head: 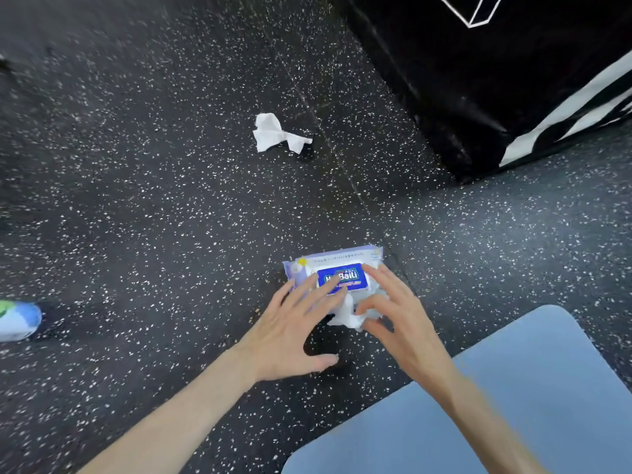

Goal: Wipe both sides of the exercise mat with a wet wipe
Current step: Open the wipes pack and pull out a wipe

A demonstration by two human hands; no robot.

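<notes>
A pale purple pack of wet wipes (337, 260) with a blue label lies on the speckled black floor at centre. My left hand (294, 323) rests its straight fingers on the pack's left side. My right hand (396, 316) is on the pack's right side, its thumb and forefinger pinching a white wet wipe (347, 314) that sticks out of the pack's near edge. The blue exercise mat (496, 405) lies flat at the lower right, under my right forearm.
A crumpled white wipe (278, 133) lies on the floor beyond the pack. A large black padded block with white stripes (496, 80) fills the upper right. A blue, green and white object (18, 319) sits at the left edge.
</notes>
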